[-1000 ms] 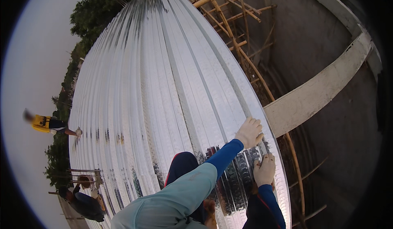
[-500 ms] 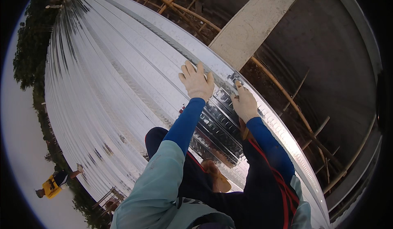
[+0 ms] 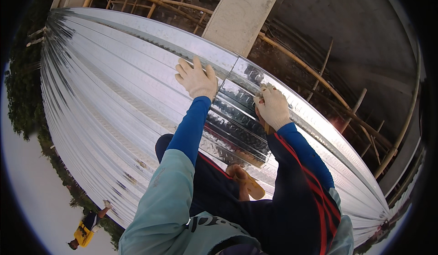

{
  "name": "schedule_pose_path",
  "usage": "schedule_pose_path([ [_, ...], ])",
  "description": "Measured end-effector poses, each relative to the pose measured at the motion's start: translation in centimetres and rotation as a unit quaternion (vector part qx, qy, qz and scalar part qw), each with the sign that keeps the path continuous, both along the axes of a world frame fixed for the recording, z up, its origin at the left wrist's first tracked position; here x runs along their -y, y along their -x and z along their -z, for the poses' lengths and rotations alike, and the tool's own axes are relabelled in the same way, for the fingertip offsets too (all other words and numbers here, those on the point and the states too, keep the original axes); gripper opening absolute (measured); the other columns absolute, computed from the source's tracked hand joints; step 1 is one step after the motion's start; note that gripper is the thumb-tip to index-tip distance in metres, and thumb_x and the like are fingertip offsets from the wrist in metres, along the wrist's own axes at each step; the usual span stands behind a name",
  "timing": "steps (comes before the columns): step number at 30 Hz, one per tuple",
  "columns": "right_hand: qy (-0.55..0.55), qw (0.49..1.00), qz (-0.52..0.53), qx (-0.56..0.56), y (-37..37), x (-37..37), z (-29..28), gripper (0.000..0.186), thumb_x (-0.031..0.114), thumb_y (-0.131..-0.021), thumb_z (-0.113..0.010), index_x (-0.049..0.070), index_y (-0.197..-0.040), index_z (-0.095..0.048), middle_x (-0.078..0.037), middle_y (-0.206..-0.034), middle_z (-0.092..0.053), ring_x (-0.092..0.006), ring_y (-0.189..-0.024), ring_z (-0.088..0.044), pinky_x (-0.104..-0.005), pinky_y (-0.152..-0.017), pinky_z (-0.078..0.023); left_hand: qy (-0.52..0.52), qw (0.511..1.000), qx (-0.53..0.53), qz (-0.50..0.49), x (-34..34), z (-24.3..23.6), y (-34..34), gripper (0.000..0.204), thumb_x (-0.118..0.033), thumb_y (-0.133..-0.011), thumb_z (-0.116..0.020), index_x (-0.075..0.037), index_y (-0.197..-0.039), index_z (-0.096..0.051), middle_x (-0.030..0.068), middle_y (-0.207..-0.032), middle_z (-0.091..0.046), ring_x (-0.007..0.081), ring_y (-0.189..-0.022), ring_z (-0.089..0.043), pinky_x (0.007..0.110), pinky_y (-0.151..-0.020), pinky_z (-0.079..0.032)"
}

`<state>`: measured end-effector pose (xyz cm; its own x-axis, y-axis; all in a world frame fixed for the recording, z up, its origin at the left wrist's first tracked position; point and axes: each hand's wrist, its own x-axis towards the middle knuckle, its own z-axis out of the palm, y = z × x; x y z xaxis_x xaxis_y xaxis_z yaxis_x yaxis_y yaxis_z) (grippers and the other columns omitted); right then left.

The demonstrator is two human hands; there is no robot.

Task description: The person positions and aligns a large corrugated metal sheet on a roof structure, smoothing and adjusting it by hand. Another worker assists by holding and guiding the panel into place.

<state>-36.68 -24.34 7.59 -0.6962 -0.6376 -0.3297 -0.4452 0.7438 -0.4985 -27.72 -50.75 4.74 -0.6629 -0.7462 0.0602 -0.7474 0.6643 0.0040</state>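
A broad, shiny, ribbed metal decking sheet spreads under both hands. My left hand, in a cream work glove, lies on it with fingers spread. Right beside that hand, a thin dark seam crosses the ribs. My right hand, gloved the same way, sits over a raised rib near the sheet's far edge, its fingers curled down onto the rib. The fingertips are partly hidden. Between the hands, a mirror-like stretch of the decking reflects dark shapes.
Past the decking's edge is a drop, with a concrete beam and bamboo poles below. My sandalled foot rests on the metal. A person in a yellow top is at the lower left, and trees stand beyond.
The view has turned, so the decking's edge lies flatter. My right hand's fingers, stretched forward before, are now curled. My left hand still lies spread on the metal beside the seam.
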Motion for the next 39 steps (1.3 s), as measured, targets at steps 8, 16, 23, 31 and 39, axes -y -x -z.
schedule_pose_path([
  [8,0.034,0.999,0.009,0.016,-0.2,-0.6,0.7,0.03,0.028,-0.1,-0.068,-0.001,-0.101,-0.077,-0.026,-0.106,-0.077,-0.0454,-0.107,-0.074,-0.0555,-0.099,-0.059,-0.024,1.0,0.006,-0.003,-0.3,-0.6,0.8,0.062,-0.045,-0.106,-0.064,-0.007,-0.155,-0.062,0.0384,-0.169,-0.042,0.0566,-0.156,-0.038,0.07,-0.128,-0.03],
  [16,0.037,0.999,0.001,-0.002,0.1,-0.6,0.4,0.029,0.028,-0.101,-0.069,0.001,-0.1,-0.078,-0.024,-0.105,-0.077,-0.0459,-0.103,-0.075,-0.0558,-0.094,-0.06,-0.003,1.0,-0.005,0.001,-0.3,0.0,0.4,0.057,-0.042,-0.108,-0.063,-0.009,-0.155,-0.062,0.0381,-0.17,-0.041,0.058,-0.157,-0.036,0.071,-0.126,-0.032],
  [23,-0.004,0.999,0.014,0.039,0.7,0.0,-1.2,0.031,0.027,-0.102,-0.066,-0.002,-0.103,-0.078,-0.027,-0.114,-0.077,-0.0472,-0.11,-0.073,-0.0555,-0.101,-0.059,-0.031,0.999,-0.009,-0.003,-0.5,-1.1,0.9,0.062,-0.041,-0.104,-0.067,-0.004,-0.153,-0.062,0.0393,-0.166,-0.043,0.0573,-0.154,-0.038,0.071,-0.127,-0.028],
  [31,-0.005,0.999,0.005,0.049,0.6,0.3,-1.2,0.032,0.031,-0.103,-0.066,0.001,-0.105,-0.078,-0.025,-0.113,-0.077,-0.0468,-0.114,-0.071,-0.0568,-0.101,-0.058,-0.022,0.998,-0.051,-0.003,-0.4,-1.7,0.6,0.062,-0.038,-0.098,-0.073,-0.003,-0.149,-0.062,0.0387,-0.162,-0.044,0.0546,-0.148,-0.041,0.07,-0.123,-0.031],
  [39,0.08,0.996,0.002,0.029,-0.7,-0.6,0.7,0.029,0.025,-0.104,-0.062,0.0,-0.105,-0.078,-0.026,-0.114,-0.077,-0.0483,-0.108,-0.071,-0.0588,-0.098,-0.056,-0.077,0.995,-0.062,-0.024,0.3,-4.6,0.4,0.066,-0.035,-0.092,-0.078,-0.004,-0.148,-0.063,0.0363,-0.16,-0.047,0.0548,-0.147,-0.042,0.07,-0.12,-0.032],
])
